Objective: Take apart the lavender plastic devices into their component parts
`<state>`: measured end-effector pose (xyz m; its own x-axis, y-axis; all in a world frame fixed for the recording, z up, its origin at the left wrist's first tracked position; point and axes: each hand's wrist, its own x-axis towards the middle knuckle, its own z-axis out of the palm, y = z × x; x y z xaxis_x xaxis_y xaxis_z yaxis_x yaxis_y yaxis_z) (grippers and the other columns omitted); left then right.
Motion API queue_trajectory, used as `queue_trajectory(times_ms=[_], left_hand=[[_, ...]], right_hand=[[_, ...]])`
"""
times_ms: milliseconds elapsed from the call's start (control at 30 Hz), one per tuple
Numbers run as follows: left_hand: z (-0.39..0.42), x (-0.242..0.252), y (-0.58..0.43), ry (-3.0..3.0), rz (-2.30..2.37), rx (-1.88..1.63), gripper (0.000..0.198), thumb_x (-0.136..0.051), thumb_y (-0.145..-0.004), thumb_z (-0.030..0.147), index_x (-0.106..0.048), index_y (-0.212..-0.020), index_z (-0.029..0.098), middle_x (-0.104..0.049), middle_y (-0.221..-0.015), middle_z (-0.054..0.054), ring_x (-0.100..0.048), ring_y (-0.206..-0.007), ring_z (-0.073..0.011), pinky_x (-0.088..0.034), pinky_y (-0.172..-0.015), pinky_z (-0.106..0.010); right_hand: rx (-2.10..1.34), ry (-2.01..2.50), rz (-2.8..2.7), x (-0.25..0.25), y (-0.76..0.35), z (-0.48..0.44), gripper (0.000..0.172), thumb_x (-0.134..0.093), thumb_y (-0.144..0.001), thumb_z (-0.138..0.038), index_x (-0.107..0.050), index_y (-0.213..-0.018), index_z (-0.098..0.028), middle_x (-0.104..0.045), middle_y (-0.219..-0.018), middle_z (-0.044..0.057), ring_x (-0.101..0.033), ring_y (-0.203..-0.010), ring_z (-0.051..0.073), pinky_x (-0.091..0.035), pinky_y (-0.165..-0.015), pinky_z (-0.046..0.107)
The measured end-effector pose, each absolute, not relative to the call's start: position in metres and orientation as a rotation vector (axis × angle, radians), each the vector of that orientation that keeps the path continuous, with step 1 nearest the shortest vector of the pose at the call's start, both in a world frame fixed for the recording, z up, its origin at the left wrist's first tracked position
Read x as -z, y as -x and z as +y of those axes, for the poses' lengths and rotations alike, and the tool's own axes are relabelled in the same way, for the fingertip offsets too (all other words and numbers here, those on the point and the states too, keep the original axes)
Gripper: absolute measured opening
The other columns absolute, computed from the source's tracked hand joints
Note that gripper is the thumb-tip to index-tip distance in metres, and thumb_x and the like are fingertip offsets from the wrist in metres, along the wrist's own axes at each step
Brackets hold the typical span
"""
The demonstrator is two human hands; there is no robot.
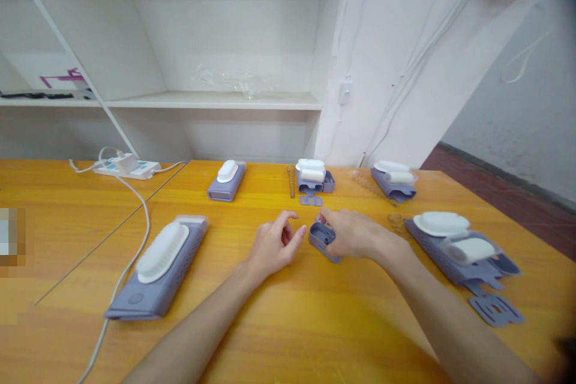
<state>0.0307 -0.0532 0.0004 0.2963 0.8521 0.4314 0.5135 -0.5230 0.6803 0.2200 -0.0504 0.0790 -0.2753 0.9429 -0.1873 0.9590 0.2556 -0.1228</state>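
My right hand (353, 233) grips a small purple-grey plastic box (320, 241) at its right side, over the middle of the table. The box has a hollow top with a dark inside; part of it is hidden by the fingers. Just left of it, my left hand (275, 243) holds nothing, its fingers bent and the thumb apart from the index finger. Beyond the hands lies a flat slotted purple-grey plate (311, 200), in front of a purple-grey casing (310, 188) topped with white parts. A coil spring (291, 182) lies left of that casing.
Similar casings with white tops stand at front left (177, 270), back left (234, 183), back right (391, 186) and right (443, 258). Another slotted plate (496, 310) lies at right. A white cable (147, 216) runs from a power strip (128, 167) across the left.
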Motion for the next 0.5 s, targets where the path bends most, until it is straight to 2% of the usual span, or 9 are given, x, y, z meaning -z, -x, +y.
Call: queue_trajectory(times_ms=[100,267,400,500], left_hand=[[-0.053,-0.001,-0.031,-2.155,1.218,-1.113,0.025,-0.049,-0.088,0.037,-0.051,-0.105,0.019,-0.057,-0.061,0.004,-0.051,-0.051,-0.0087,-0.037,-0.052,-0.020],[-0.053,0.001,-0.030,-2.161,1.216,-1.095,0.026,-0.048,-0.089,0.039,-0.050,-0.106,0.020,-0.057,-0.061,0.005,-0.051,-0.051,-0.0087,-0.037,-0.052,-0.020],[-0.052,0.003,-0.031,-2.158,1.221,-1.085,0.026,-0.048,-0.089,0.040,-0.050,-0.106,0.020,-0.057,-0.062,0.005,-0.052,-0.051,-0.0088,-0.037,-0.052,-0.020],[-0.051,0.003,-0.031,-2.155,1.219,-1.093,0.026,-0.048,-0.089,0.039,-0.050,-0.105,0.020,-0.058,-0.062,0.004,-0.053,-0.052,-0.0090,-0.038,-0.053,-0.020]], right_hand=[[0.326,-1.851,2.465,-0.081,-0.225,-0.049,0.035,-0.061,-0.065,-0.023,-0.062,-0.101,-0.022,-0.068,-0.087,0.007,-0.064,-0.076,0.024,-0.040,-0.059,0.028],[0.403,-1.963,2.567,-0.104,-0.250,-0.038,0.031,-0.060,-0.069,-0.031,-0.062,-0.100,-0.024,-0.068,-0.083,0.002,-0.062,-0.070,0.018,-0.040,-0.059,0.024],[0.307,-2.212,2.537,-0.113,-0.281,-0.016,0.033,-0.059,-0.072,-0.035,-0.062,-0.102,-0.022,-0.068,-0.083,0.003,-0.062,-0.066,0.016,-0.040,-0.055,0.022],[0.199,-2.320,2.418,-0.099,-0.306,0.008,0.033,-0.058,-0.072,-0.033,-0.062,-0.102,-0.021,-0.068,-0.081,0.004,-0.062,-0.063,0.015,-0.041,-0.053,0.022]])
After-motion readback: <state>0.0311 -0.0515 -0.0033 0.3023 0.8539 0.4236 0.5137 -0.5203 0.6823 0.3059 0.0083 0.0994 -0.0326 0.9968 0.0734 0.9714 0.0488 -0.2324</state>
